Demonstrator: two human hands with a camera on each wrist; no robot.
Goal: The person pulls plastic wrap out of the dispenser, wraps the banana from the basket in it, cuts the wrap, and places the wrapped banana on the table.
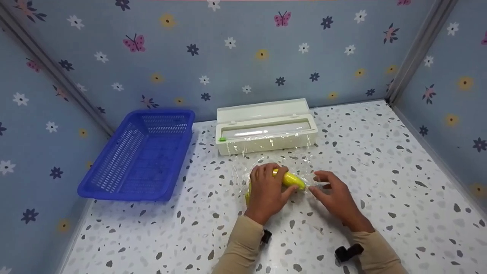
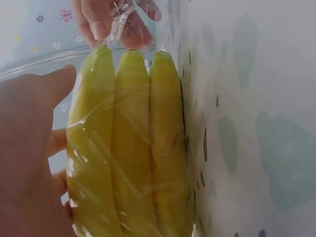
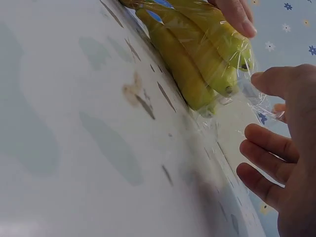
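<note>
A bunch of three yellow bananas with greenish tips (image 2: 131,143) lies on the speckled table, wrapped in clear plastic wrap (image 3: 229,37). My left hand (image 1: 268,190) holds the bunch from above, its fingers bent over the far side and its thumb near the tips. At the tip end, my right hand (image 1: 335,196) has gathered loose wrap between thumb and fingers, drawn into a twisted strand in the left wrist view. Its other fingers (image 3: 269,153) stand apart from the bananas. The left palm covers part of the bunch in the head view.
Behind the hands stands a white wrap dispenser box (image 1: 266,142), its lid (image 1: 262,110) raised and a roll (image 1: 266,130) inside. A green slider (image 1: 223,139) sits at its left front edge. To the left is a blue plastic basket (image 1: 173,167). Patterned walls (image 1: 243,64) enclose the table.
</note>
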